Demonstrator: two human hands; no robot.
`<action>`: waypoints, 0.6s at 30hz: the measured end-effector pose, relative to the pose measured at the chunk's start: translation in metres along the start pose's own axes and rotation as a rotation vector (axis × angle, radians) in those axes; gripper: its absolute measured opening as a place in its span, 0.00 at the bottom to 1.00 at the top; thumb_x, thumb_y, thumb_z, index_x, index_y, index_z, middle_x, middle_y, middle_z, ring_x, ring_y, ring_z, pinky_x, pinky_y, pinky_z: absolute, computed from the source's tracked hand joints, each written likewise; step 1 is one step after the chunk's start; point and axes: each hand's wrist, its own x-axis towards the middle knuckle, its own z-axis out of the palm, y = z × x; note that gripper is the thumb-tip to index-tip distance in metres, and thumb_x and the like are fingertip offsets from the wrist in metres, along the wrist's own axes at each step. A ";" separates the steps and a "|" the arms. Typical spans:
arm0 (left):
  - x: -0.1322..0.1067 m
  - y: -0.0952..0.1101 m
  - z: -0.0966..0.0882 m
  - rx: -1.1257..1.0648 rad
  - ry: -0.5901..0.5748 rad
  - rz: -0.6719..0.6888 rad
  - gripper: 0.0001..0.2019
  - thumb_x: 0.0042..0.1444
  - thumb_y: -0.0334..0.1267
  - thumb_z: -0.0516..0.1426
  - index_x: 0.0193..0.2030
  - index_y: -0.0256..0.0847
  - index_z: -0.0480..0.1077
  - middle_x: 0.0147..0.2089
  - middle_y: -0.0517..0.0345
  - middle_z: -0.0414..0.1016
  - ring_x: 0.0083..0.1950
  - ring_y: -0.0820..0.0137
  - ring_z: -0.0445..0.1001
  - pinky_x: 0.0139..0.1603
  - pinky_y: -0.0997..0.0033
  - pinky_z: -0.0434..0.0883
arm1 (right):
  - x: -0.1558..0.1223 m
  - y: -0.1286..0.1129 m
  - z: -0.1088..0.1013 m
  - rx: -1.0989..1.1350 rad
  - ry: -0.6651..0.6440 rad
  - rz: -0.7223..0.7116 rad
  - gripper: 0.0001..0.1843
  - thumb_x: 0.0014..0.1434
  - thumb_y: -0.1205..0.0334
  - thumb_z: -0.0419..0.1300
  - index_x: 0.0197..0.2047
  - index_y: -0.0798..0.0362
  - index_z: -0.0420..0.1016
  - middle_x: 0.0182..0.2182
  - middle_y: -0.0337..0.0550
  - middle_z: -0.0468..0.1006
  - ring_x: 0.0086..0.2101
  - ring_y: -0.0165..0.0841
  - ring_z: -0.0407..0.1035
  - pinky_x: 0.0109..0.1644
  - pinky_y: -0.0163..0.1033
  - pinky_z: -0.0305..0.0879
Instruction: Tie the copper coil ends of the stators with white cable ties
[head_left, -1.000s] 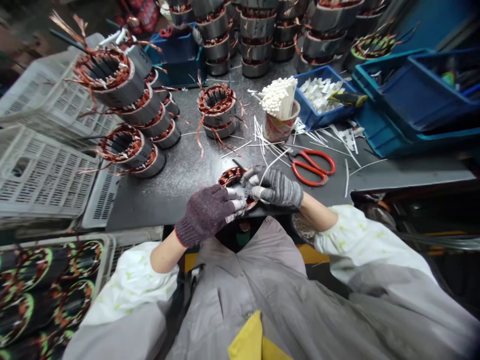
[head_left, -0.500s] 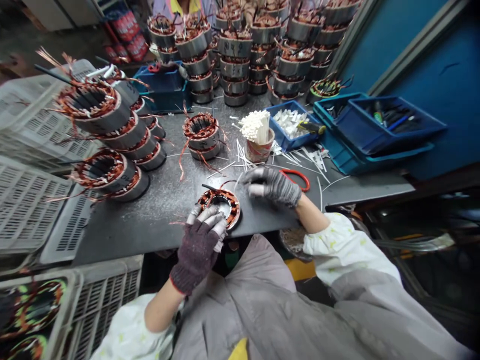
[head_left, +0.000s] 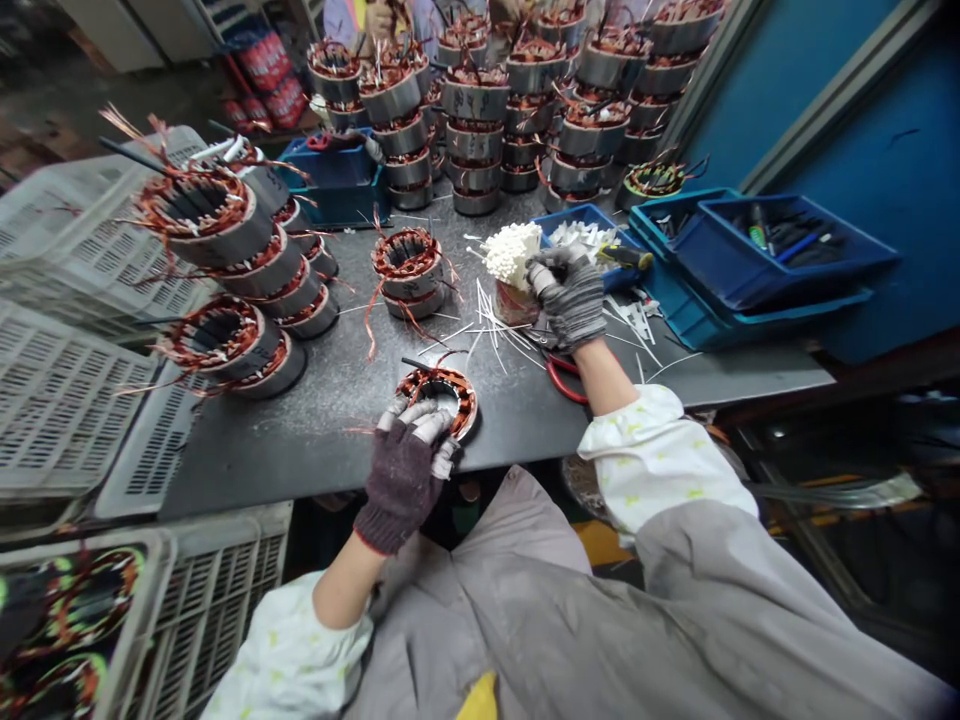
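A motor stator (head_left: 463, 412) with copper windings and a black lead lies near the table's front edge. My left hand (head_left: 409, 450), in a dark purple glove with pale fingertips, holds its near left rim, fingers reaching over the opening. My right hand (head_left: 570, 298), in a grey glove, is at the right side of a cup (head_left: 514, 303) packed with thin white tubes (head_left: 510, 250). Its fingers are bent in against the bundle; whatever they pinch is hidden. Behind that hand sits a blue bin (head_left: 626, 240) of white pieces. Red-handled scissors (head_left: 562, 380) lie beneath my right wrist.
Stacked stators stand at the left (head_left: 259, 262) and along the back (head_left: 474, 140). A two-high stator pile (head_left: 409, 265) is left of the cup. Loose white tubes (head_left: 491, 325) litter the table. Blue trays (head_left: 780, 270) sit at the right, plastic crates (head_left: 60, 400) at the left.
My right hand has moved away from beside the stator, up and to the right, to the cup of white tubes. My left hand stays on the stator.
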 end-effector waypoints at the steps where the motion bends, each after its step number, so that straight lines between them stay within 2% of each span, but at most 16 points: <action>1: 0.001 -0.001 0.002 -0.002 0.012 -0.015 0.16 0.64 0.31 0.57 0.57 0.43 0.67 0.52 0.49 0.81 0.61 0.59 0.77 0.69 0.46 0.66 | 0.000 0.000 0.001 -0.017 0.027 0.009 0.13 0.64 0.53 0.63 0.47 0.51 0.79 0.42 0.45 0.82 0.44 0.36 0.75 0.54 0.50 0.74; 3: 0.001 -0.001 0.005 -0.003 0.013 -0.031 0.14 0.64 0.31 0.57 0.55 0.43 0.69 0.51 0.50 0.82 0.60 0.59 0.77 0.69 0.46 0.66 | 0.000 0.000 0.002 -0.040 0.062 0.021 0.12 0.59 0.55 0.67 0.44 0.52 0.80 0.39 0.43 0.83 0.43 0.37 0.76 0.55 0.50 0.74; 5: 0.002 -0.001 0.005 -0.006 -0.007 -0.037 0.12 0.64 0.32 0.57 0.53 0.43 0.70 0.52 0.50 0.82 0.61 0.59 0.77 0.69 0.45 0.65 | 0.002 0.001 0.002 0.016 0.086 0.049 0.08 0.58 0.58 0.66 0.40 0.52 0.79 0.37 0.42 0.82 0.40 0.36 0.77 0.53 0.48 0.75; 9: 0.003 0.000 0.002 -0.005 -0.074 -0.052 0.11 0.65 0.33 0.56 0.53 0.42 0.71 0.53 0.49 0.82 0.63 0.58 0.76 0.71 0.44 0.62 | -0.001 -0.003 -0.011 0.246 0.132 0.172 0.09 0.63 0.57 0.61 0.43 0.52 0.78 0.35 0.40 0.82 0.31 0.30 0.76 0.38 0.40 0.77; 11: 0.005 0.000 0.000 -0.004 -0.099 -0.057 0.11 0.65 0.33 0.56 0.53 0.42 0.71 0.52 0.50 0.82 0.63 0.58 0.76 0.71 0.44 0.62 | -0.014 -0.014 -0.020 0.298 0.163 0.183 0.08 0.65 0.54 0.61 0.43 0.48 0.76 0.35 0.38 0.81 0.28 0.30 0.75 0.33 0.39 0.76; 13: 0.007 -0.001 -0.002 -0.014 -0.110 -0.054 0.11 0.65 0.34 0.55 0.53 0.42 0.71 0.51 0.50 0.82 0.63 0.58 0.75 0.71 0.45 0.62 | -0.040 -0.030 -0.028 0.334 0.176 0.098 0.07 0.64 0.53 0.64 0.42 0.46 0.75 0.37 0.38 0.82 0.30 0.32 0.76 0.36 0.43 0.78; 14: 0.009 -0.001 -0.003 -0.016 -0.115 -0.054 0.11 0.66 0.34 0.54 0.54 0.41 0.71 0.51 0.50 0.82 0.64 0.58 0.75 0.71 0.45 0.62 | -0.058 -0.040 -0.031 0.351 0.147 0.026 0.07 0.64 0.53 0.64 0.42 0.45 0.76 0.37 0.39 0.82 0.32 0.33 0.77 0.38 0.45 0.79; 15: 0.010 -0.001 -0.004 -0.014 -0.120 -0.055 0.11 0.66 0.34 0.54 0.54 0.41 0.71 0.51 0.50 0.82 0.64 0.58 0.74 0.72 0.45 0.61 | -0.078 -0.050 -0.033 0.362 0.054 -0.033 0.07 0.66 0.53 0.63 0.43 0.46 0.77 0.40 0.41 0.82 0.35 0.35 0.78 0.41 0.46 0.79; 17: 0.012 -0.002 -0.005 -0.006 -0.141 -0.060 0.11 0.67 0.35 0.53 0.53 0.41 0.71 0.51 0.51 0.82 0.64 0.58 0.74 0.71 0.46 0.62 | -0.123 -0.067 -0.038 0.307 -0.309 -0.094 0.11 0.69 0.55 0.57 0.43 0.48 0.80 0.48 0.47 0.81 0.43 0.39 0.79 0.46 0.47 0.78; 18: 0.013 -0.002 -0.006 -0.004 -0.153 -0.066 0.11 0.67 0.35 0.52 0.53 0.41 0.72 0.51 0.51 0.82 0.64 0.59 0.75 0.71 0.46 0.62 | -0.144 -0.073 -0.040 0.287 -0.376 -0.088 0.12 0.70 0.56 0.56 0.44 0.48 0.80 0.50 0.48 0.81 0.45 0.39 0.78 0.46 0.46 0.78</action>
